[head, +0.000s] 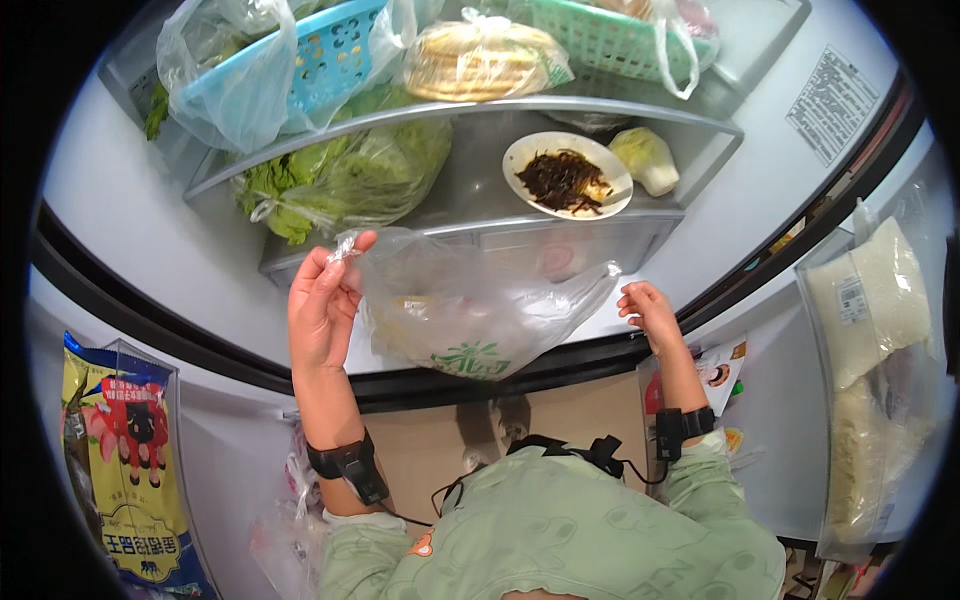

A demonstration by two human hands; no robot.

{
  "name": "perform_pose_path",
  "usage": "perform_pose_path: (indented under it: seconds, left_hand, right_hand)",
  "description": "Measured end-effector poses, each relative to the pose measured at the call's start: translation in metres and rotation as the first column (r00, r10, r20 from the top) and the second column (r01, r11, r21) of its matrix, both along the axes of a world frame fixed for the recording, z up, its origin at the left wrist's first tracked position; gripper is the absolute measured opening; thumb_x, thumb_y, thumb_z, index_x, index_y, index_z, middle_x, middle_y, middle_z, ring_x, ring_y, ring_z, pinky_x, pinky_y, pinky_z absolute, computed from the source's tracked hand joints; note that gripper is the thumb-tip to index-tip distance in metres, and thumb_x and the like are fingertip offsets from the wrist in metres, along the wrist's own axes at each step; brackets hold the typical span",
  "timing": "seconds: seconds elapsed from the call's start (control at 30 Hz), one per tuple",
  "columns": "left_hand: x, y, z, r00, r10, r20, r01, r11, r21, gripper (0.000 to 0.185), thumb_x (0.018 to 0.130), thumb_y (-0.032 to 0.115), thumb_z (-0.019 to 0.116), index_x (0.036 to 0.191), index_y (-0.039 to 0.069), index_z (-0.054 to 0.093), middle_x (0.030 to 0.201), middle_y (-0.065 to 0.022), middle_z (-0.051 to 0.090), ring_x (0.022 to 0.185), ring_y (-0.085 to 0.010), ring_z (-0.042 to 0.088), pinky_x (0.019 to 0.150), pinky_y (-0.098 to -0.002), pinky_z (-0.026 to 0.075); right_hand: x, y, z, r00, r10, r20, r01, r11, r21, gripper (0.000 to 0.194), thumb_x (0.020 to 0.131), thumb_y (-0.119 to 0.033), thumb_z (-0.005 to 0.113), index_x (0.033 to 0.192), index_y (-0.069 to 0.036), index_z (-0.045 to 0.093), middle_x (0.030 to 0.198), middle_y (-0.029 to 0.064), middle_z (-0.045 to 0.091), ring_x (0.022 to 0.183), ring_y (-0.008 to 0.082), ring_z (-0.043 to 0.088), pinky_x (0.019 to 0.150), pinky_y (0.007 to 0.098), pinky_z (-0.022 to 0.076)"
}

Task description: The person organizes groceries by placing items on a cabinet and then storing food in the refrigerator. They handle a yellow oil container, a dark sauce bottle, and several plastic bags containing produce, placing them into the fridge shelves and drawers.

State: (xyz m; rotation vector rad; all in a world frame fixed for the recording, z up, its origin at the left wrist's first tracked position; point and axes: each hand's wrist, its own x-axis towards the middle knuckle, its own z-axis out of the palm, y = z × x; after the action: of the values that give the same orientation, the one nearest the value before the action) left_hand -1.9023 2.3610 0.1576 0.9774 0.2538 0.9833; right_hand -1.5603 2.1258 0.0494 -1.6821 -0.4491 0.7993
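My left hand (328, 304) pinches one top corner of a clear plastic bag (480, 300) between thumb and fingers. The bag, with a green print low on its front, hangs before an open refrigerator; its contents look pale and are blurred by the plastic. Just right of the bag's other upper corner, my right hand (649, 311) is held with loosely curled fingers, and nothing shows in it. That corner points up toward the fingers, apparently apart from them.
Above are bagged lettuce (360, 180), a white dish of dark food (566, 176), a cabbage piece (646, 160), bagged flatbreads (484, 60), a blue basket (330, 49) and a green basket (622, 45). Door bins hold a yellow-blue packet (139, 465) and white bagged goods (874, 300).
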Motion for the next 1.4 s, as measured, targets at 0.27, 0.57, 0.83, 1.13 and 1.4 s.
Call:
perform_pose_path:
  seconds: [0.27,0.57,0.83,1.13,1.4]
  left_hand:
    - [-0.003,-0.004,0.004,0.998,0.005,0.06,-0.003,1.0,-0.018,0.01,0.08,0.005,0.056,0.079,0.009,0.047,0.116,-0.0261,0.05,0.063,-0.0046,0.041,0.062,-0.018,0.039]
    - [-0.006,-0.007,0.003,0.996,-0.018,0.09,0.02,1.0,-0.023,0.011,0.079,0.003,0.056,0.079,0.008,0.047,0.114,-0.0258,0.051,0.061,-0.005,0.043,0.061,-0.018,0.041]
    - [-0.006,-0.007,0.005,0.999,0.013,0.037,-0.013,1.0,-0.018,0.013,0.079,0.004,0.056,0.076,0.009,0.044,0.113,-0.0237,0.052,0.059,-0.0056,0.043,0.058,-0.0182,0.038]
    - [0.004,-0.003,0.007,0.995,-0.034,0.094,0.035,0.999,-0.009,0.012,0.08,0.004,0.054,0.075,0.009,0.045,0.112,-0.0224,0.054,0.056,-0.0048,0.042,0.054,-0.0182,0.037]
    - [0.009,-0.001,0.001,0.985,-0.098,0.145,0.098,0.995,0.01,0.01,0.082,0.004,0.051,0.077,0.011,0.046,0.113,-0.0198,0.054,0.057,-0.0063,0.046,0.053,-0.0178,0.041]
  right_hand:
    - [-0.016,0.067,0.054,0.964,-0.217,-0.155,0.259,0.901,0.347,0.027,0.089,-0.027,0.049,0.105,-0.006,0.046,0.08,0.0081,0.058,0.059,0.013,0.055,0.05,0.0238,0.0424]
    - [0.024,0.11,0.057,0.989,-0.082,-0.127,0.118,0.944,0.308,0.023,0.091,-0.02,0.039,0.106,-0.003,0.038,0.082,0.0144,0.058,0.057,0.0201,0.06,0.045,0.0257,0.0466]
    - [0.005,0.072,0.096,0.994,-0.098,0.04,0.078,0.934,0.347,0.034,0.085,-0.011,0.037,0.117,0.0,0.04,0.085,0.0142,0.061,0.062,0.0208,0.063,0.05,0.0295,0.0532]
    - [-0.069,-0.011,0.199,0.998,0.058,0.037,-0.069,0.794,0.604,0.042,0.081,-0.013,0.046,0.118,0.006,0.041,0.083,0.0098,0.061,0.054,0.0119,0.061,0.041,0.0208,0.0499]
    - [-0.076,-0.024,0.326,0.971,0.065,0.23,-0.213,0.67,0.711,0.033,0.087,-0.02,0.043,0.103,0.007,0.049,0.073,0.0161,0.062,0.051,0.0139,0.06,0.043,0.019,0.0504]
